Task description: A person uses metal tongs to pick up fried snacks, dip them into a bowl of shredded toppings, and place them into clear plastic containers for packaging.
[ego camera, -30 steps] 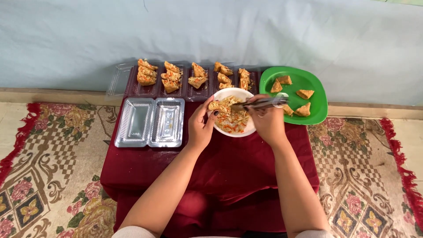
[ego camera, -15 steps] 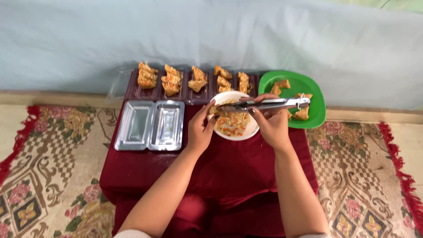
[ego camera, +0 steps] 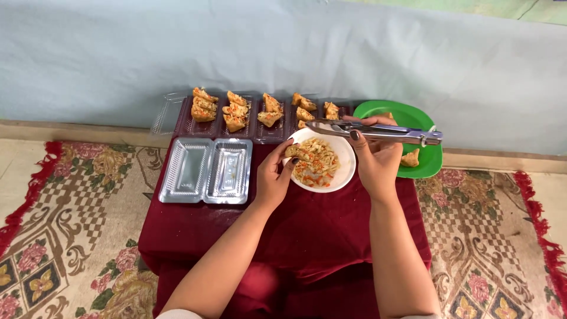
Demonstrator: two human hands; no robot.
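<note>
My left hand point(ego camera: 275, 174) holds a fried triangular pastry point(ego camera: 297, 153) at the left rim of a white bowl point(ego camera: 344, 175) filled with shredded orange-and-pale filling. My right hand point(ego camera: 373, 155) grips metal tongs point(ego camera: 378, 132) held level above the bowl, tips pointing left, nothing visible between them. Behind my right hand lies a green plate point(ego camera: 407, 115) with fried triangles on it, partly hidden by the hand and tongs.
Clear plastic trays point(ego camera: 183, 121) along the back hold several filled pastries. An empty two-compartment clear tray point(ego camera: 207, 171) sits at the left. All rests on a low table under a dark red cloth point(ego camera: 295, 230), on a patterned carpet. A pale blue wall is close behind.
The tongs have lifted from the bowl's filling and now sit level above it. My left hand has kept the pastry at the bowl's edge.
</note>
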